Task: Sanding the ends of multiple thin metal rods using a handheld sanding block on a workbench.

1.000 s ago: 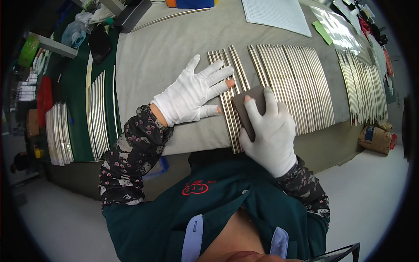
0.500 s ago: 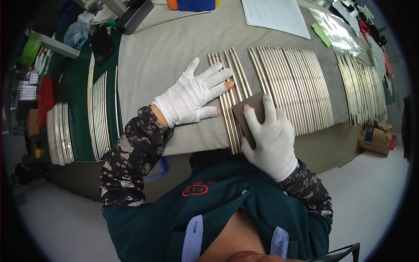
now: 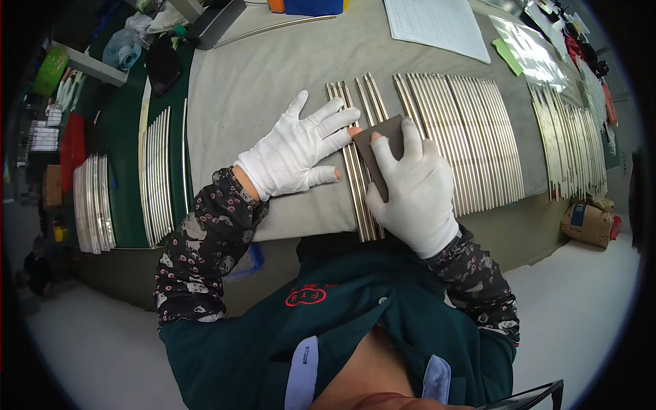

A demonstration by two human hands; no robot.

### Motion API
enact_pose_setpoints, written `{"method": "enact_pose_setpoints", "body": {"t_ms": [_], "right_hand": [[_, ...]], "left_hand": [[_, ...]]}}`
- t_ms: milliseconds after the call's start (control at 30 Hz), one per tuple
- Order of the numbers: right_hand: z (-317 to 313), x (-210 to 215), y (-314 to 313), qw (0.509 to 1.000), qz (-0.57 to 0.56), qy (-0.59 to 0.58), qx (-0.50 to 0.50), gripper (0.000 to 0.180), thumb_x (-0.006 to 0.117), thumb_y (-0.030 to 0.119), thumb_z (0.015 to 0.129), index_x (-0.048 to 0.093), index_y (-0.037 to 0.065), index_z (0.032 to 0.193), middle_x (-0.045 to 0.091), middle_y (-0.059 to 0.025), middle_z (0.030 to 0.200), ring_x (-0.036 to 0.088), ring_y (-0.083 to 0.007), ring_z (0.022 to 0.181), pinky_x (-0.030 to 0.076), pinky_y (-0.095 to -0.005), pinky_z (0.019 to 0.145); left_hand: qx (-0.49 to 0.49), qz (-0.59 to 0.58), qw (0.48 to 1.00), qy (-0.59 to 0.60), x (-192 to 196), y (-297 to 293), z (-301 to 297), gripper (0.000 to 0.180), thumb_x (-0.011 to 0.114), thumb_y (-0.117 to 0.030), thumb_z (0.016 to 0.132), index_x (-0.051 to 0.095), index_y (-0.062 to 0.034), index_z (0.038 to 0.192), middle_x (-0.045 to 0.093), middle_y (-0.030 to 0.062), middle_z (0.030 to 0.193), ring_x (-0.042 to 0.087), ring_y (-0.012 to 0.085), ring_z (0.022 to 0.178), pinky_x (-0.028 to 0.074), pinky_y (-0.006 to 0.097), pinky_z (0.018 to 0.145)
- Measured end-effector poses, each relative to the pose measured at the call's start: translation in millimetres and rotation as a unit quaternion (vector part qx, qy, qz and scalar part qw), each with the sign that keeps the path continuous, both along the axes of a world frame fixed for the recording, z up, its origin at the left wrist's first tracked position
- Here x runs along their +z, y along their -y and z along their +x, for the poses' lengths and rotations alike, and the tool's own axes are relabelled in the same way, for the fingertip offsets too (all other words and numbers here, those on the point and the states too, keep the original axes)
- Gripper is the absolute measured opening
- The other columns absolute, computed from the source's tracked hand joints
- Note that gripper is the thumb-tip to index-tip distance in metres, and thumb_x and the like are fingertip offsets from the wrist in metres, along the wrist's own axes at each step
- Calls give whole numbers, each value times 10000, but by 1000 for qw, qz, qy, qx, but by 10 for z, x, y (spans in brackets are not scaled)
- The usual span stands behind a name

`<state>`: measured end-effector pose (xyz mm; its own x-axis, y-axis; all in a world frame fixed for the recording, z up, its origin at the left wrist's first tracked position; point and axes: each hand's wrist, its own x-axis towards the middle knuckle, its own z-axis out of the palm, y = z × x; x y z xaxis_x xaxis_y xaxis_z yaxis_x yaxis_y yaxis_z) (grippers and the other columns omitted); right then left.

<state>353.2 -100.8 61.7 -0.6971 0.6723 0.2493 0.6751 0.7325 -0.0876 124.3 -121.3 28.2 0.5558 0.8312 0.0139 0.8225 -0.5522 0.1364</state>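
Note:
My left hand [image 3: 290,152], in a white glove with some fingertips bare, lies flat with its fingers spread. Its fingertips touch a small group of shiny metal rods [image 3: 357,195] lying lengthwise before me. My right hand [image 3: 421,198], gloved the same way, grips a flat grey-brown block [image 3: 372,157], which looks like a sanding pad. The block is pressed on the rods, with its upper left corner at my left fingertips. It hides the middle of the rods beneath it. To the right, a wide row of similar rods [image 3: 471,143] lies side by side.
More rods [image 3: 567,143] lie at the far right, and further rods [image 3: 157,178] rest on the green surface at left. A printed sheet [image 3: 437,27] and a curved rod [image 3: 273,31] lie at the back. A brown sack [image 3: 586,223] stands beyond the table's right front edge.
My right hand has slid the block away from me and slightly left along the rods. My left hand has stayed nearly in place.

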Motion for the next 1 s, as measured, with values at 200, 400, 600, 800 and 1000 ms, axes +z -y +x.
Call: {"method": "enact_pose_setpoints", "body": {"t_ms": [200,400,600,800,1000], "right_hand": [[326,103,281,997,-19,53,49,588,730,242,655,576,48,1188,491,-286,1254,573,-289,853,495,-355,613],[84,-5,126,1000,13,21,1,597,712,250,649,580,54,1197,491,-285,1259,561,-283,817,489,-353,620],[527,208,361,999,-36,11,24,649,753,252,592,583,103,1200,446,-271,1304,543,-311,872,471,-389,682],[439,113,399,999,-38,-5,33,653,761,263,601,574,107,1207,453,-260,1305,542,-311,909,467,-387,687],[263,45,304,999,-42,1,23,619,743,267,624,573,80,1189,479,-279,1279,569,-312,846,484,-375,624]], "left_hand": [[13,-11,1000,-7,49,-5,27,712,551,-516,851,376,-163,1444,324,100,1521,264,334,1420,166,652,1109],[7,5,1000,-6,12,-6,34,722,565,-522,839,392,-145,1430,323,102,1521,270,332,1418,165,643,1116],[10,24,1000,17,-40,-10,24,742,559,-529,845,373,-138,1447,300,109,1535,271,338,1418,163,621,1128],[10,6,1000,-24,-24,-17,-6,759,502,-569,873,330,-139,1473,285,112,1544,261,347,1421,160,605,1137],[13,9,1000,-19,-23,-5,-19,780,438,-635,880,342,-126,1464,299,121,1535,263,361,1417,160,608,1134]]}}
